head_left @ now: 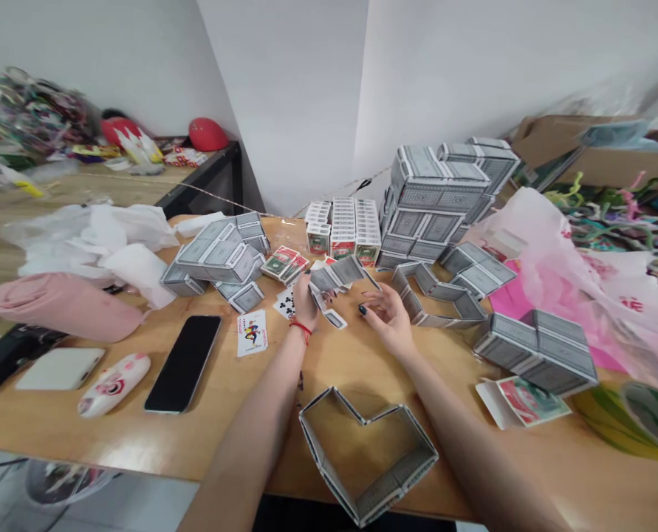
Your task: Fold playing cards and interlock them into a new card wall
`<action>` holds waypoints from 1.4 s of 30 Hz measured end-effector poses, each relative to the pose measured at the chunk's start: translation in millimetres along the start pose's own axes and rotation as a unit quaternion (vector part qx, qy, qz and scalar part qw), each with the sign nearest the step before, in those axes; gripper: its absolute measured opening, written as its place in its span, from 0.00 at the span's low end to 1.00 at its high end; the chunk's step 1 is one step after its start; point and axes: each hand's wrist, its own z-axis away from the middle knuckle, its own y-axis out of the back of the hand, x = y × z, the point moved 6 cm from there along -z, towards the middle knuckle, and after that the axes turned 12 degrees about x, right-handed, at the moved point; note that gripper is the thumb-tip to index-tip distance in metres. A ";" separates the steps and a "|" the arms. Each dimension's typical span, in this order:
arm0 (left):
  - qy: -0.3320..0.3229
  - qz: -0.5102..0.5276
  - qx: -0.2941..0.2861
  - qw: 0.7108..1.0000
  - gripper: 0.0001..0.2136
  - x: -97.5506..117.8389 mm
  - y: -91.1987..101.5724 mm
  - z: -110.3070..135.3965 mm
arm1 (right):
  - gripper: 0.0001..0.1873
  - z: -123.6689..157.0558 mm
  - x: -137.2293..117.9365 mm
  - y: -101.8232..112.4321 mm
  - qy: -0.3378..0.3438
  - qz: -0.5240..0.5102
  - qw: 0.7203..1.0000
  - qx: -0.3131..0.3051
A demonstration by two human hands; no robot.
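My left hand (305,301), with a red string at the wrist, is closed on a strip of folded grey-backed playing cards (340,275) at the middle of the wooden table (223,384). Just to its right, my right hand (387,316) hovers palm down with its fingers curled loosely apart, touching nothing I can see. A few loose cards (284,301) lie under and beside my left hand. A heart-shaped frame made of cards (366,459) lies at the near edge between my forearms.
Stacked card blocks (444,199) and card packs (343,229) stand at the back. More card shapes (539,351) lie to the right, another pile (221,255) to the left. A joker card (251,332), a black phone (183,363), pink plastic bags (561,281) and white tissue (96,236) surround them.
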 end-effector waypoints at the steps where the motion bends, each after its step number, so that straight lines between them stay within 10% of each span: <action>1: 0.002 0.005 0.002 1.000 0.14 1.0 0.5 -0.7 | 0.30 1.2 0.7 -2.5 -0.005 -0.007 1.000 -0.022; 7: -0.065 -0.046 0.025 0.997 0.12 1.6 -1.0 5.0 | 0.26 11.5 -9.0 -16.1 0.036 0.050 0.988 -0.145; 14: -0.165 -0.190 0.004 0.968 0.15 5.1 1.9 5.1 | 0.08 15.0 -17.0 -11.6 0.159 0.185 0.968 -0.064; 20: -0.215 -0.304 -0.128 0.919 0.14 6.1 -15.0 19.7 | 0.08 17.3 -20.2 -12.2 0.208 0.276 0.938 -0.033; 25: -0.287 -0.375 -0.013 0.881 0.11 24.7 0.6 11.9 | 0.04 17.5 -20.1 -13.8 0.221 0.299 0.928 -0.029; 32: -0.163 -0.576 0.144 0.788 0.17 30.5 37.7 1.6 | 0.04 8.7 -13.9 -5.8 0.185 0.306 0.933 0.046; 42: -0.111 -0.648 0.076 0.749 0.29 17.5 22.7 11.7 | 0.12 5.3 -11.8 -0.3 0.128 0.335 0.931 0.068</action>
